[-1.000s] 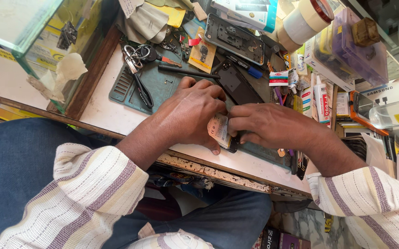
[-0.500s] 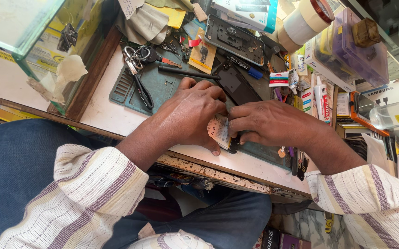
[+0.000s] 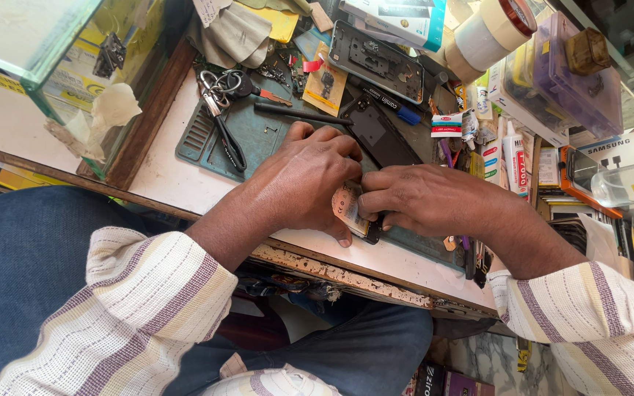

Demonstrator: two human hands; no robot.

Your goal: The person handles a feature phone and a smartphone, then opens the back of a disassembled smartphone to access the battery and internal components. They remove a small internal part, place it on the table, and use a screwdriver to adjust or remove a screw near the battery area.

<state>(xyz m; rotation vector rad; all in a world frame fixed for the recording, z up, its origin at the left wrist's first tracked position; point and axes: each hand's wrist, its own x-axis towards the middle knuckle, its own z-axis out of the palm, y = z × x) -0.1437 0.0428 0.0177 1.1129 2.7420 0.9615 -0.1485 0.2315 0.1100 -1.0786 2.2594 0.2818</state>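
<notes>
My left hand [image 3: 306, 180] and my right hand [image 3: 427, 198] meet over a small flat phone part with a pale label [image 3: 347, 209], held between the fingers of both at the near edge of the green work mat [image 3: 258, 139]. The left thumb presses its lower edge; the right fingertips pinch its right side. A dark opened phone body [image 3: 383, 132] lies on the mat just behind the hands, partly hidden by them.
Scissors [image 3: 221, 110], a black pen [image 3: 298, 114], another phone frame [image 3: 375, 59], tape rolls [image 3: 489, 29], glue tubes [image 3: 515, 158] and boxes crowd the back and right of the white bench [image 3: 166, 180]. A glass case [image 3: 45, 51] stands at left. The bench's front edge is chipped.
The hands have hardly moved; the fingers have shifted slightly on the small part.
</notes>
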